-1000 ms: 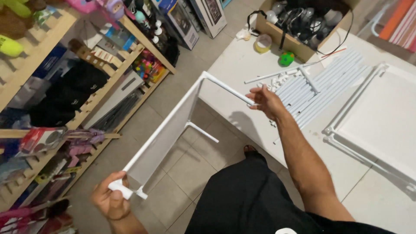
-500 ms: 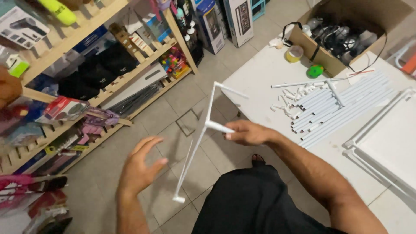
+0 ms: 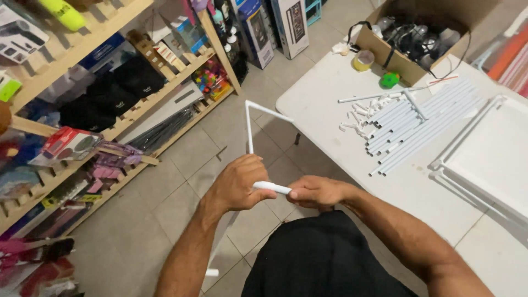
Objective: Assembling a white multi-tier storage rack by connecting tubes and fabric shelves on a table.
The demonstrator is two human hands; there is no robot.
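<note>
While both hands meet in front of the body, the left hand (image 3: 237, 184) is curled closed around a short white tube (image 3: 272, 187), its fingers wrapped over the tube's left end so that this end is hidden. The right hand (image 3: 318, 192) is likewise closed, pinching the tube's right end between thumb and fingers; only the short stretch between the two hands shows. This stretch lies nearly level, its long axis running left to right and dipping slightly to the right.

The tube belongs to a thin white frame (image 3: 250, 129). One bar rises almost upright from behind the left hand to a corner, where a second bar slants down and right toward the edge of the white table (image 3: 330, 110). Below the left hand, the forearm covers most of the frame; only a small white end piece (image 3: 212, 272) shows near the tiled floor (image 3: 137, 220), and how the parts join behind the hand cannot be made out.

On the table, well apart from the hands, lie a bundle of white tubes (image 3: 418, 124), small white connectors (image 3: 360, 118), a flat white panel (image 3: 489, 154) cut off at the right edge, and a cardboard box (image 3: 407, 66). Wooden shelves (image 3: 110, 126) of goods stand at the left.
</note>
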